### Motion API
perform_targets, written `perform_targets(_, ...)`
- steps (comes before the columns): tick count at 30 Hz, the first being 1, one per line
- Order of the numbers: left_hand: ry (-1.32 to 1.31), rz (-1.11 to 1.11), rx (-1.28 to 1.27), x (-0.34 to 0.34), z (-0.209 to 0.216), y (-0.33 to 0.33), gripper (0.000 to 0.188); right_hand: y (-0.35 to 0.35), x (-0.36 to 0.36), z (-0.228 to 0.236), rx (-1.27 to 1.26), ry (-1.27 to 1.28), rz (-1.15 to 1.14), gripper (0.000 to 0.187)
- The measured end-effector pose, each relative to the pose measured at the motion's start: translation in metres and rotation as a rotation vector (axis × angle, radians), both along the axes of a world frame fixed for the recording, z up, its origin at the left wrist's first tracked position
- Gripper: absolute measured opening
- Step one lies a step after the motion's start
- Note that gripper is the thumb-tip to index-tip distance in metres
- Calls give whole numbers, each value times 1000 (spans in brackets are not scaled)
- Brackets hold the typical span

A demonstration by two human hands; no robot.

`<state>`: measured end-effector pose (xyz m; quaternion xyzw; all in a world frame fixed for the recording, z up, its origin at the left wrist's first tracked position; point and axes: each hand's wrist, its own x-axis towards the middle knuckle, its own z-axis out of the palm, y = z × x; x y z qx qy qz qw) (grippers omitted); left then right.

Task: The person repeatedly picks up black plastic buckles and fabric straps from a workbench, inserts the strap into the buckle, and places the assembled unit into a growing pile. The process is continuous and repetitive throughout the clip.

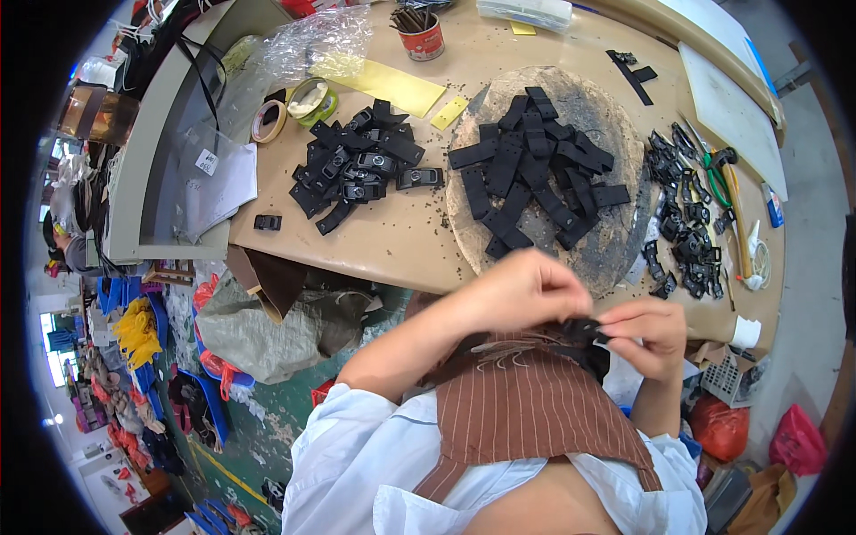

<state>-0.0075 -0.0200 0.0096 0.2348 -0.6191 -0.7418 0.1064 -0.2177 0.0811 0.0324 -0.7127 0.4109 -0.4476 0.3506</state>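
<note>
A red tin (424, 43) of dark sticks (414, 19) stands near a yellow sheet (397, 87); a greyish sack (267, 319) lies at left, a pink bag (796, 440) at lower right

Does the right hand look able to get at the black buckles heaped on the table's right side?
Probably yes: the black buckles lie uncovered just beyond the right hand, with no visible obstacle between. That hand seems to pinch a small black piece, though, so it would likely need freeing first.

Straps (505, 166) on board (617, 107), buckles (695, 245) to the right
</note>
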Motion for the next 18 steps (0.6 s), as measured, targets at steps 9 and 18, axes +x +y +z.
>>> perform_targets(9,-521,70,-1587,-26,-13,-48,19,9,-6,-9,309,-540,-147,36)
perform_targets(18,275,532,221,-16,-9,-17,24,-13,11,-7,201,-649,-10,31)
